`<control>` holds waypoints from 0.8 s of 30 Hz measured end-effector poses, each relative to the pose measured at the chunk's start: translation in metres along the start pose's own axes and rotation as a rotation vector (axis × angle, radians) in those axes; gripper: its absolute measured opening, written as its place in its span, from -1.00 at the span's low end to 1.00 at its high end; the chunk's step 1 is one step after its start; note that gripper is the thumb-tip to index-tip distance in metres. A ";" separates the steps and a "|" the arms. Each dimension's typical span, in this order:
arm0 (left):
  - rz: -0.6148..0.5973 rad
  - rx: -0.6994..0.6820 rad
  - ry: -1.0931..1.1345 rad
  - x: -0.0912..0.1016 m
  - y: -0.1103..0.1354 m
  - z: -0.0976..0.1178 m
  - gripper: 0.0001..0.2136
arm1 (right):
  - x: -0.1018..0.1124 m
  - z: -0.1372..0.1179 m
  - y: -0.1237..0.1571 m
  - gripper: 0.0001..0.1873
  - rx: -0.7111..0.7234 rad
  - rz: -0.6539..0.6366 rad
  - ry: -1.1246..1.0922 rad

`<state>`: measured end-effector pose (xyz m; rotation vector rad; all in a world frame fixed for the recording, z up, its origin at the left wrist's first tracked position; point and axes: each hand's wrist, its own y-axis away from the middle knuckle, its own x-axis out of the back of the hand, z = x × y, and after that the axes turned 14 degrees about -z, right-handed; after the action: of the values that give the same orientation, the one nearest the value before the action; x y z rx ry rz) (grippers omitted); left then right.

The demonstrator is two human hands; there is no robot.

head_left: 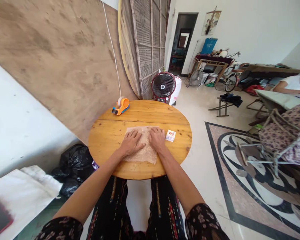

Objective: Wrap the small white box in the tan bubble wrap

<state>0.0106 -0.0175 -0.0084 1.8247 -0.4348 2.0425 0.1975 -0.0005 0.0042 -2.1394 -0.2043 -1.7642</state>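
Note:
A brownish sheet that looks like bubble wrap or paper (pixel 145 152) lies flat on a small round wooden table (pixel 110 133). My left hand (pixel 131 142) rests palm down on the sheet's left part, fingers stretched out. My right hand (pixel 157 139) lies flat on its right part, fingers also spread. Neither hand grips anything. A small white and red card or box (pixel 170 135) sits on the table just right of my right hand. An orange tape dispenser (pixel 121 106) stands at the table's far left edge.
A large wooden board (pixel 65 60) leans on the wall to the left. Black bags (pixel 73 166) lie under the table's left side. A fan (pixel 163 85) stands behind the table. A seated person (pixel 293 85) is at far right, beside chairs (pixel 282 140).

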 end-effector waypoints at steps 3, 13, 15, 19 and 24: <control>0.006 0.007 0.005 0.000 0.000 0.000 -0.39 | -0.001 -0.002 -0.001 -0.74 0.154 -0.021 -0.032; 0.019 0.015 -0.011 0.001 0.000 0.004 -0.40 | -0.002 -0.005 0.003 -0.71 0.166 -0.123 -0.038; 0.007 0.019 -0.004 0.001 0.000 0.003 -0.39 | -0.002 -0.004 0.002 -0.70 0.101 -0.113 -0.031; 0.003 0.018 0.006 0.001 0.000 0.002 -0.39 | -0.006 0.000 0.000 -0.67 0.039 -0.090 0.008; 0.023 0.012 0.018 0.000 0.000 0.001 -0.38 | -0.012 0.001 -0.003 -0.63 -0.007 -0.091 0.032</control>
<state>0.0116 -0.0185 -0.0084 1.8147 -0.4408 2.0798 0.1951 0.0041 -0.0072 -2.1359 -0.2922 -1.8507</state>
